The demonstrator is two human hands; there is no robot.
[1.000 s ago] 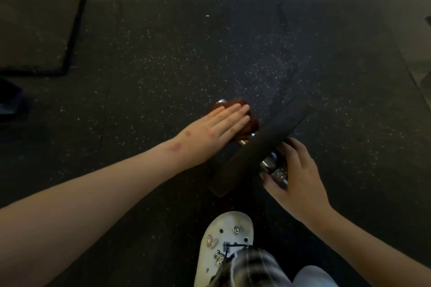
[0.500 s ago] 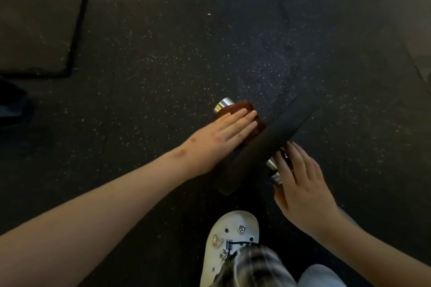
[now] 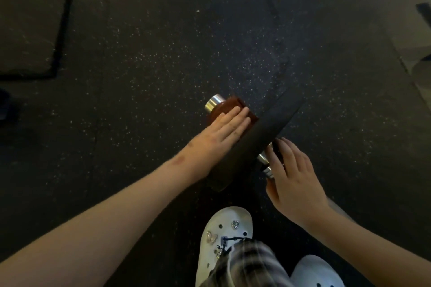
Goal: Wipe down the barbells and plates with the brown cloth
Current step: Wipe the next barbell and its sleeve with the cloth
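Note:
A black weight plate (image 3: pixel 261 135) stands on edge on the dark floor, mounted on a silver barbell sleeve. The sleeve's chrome end (image 3: pixel 213 101) sticks out to the upper left of the plate. The brown cloth (image 3: pixel 229 106) is draped over that sleeve. My left hand (image 3: pixel 224 127) lies flat on the cloth with straight fingers, pressing it against the sleeve beside the plate. My right hand (image 3: pixel 293 177) is on the near side of the plate, fingers curled around the silver bar (image 3: pixel 263 158) there.
Black speckled rubber flooring (image 3: pixel 163 53) spreads all around. A lighter mat with a black border (image 3: pixel 30 18) lies at the upper left. My white clogs (image 3: pixel 224 240) stand just below the plate. A pale floor strip runs along the right edge.
My left hand and the cloth slid along the sleeve toward the plate, uncovering the chrome end. My right hand shifted its hold on the bar slightly.

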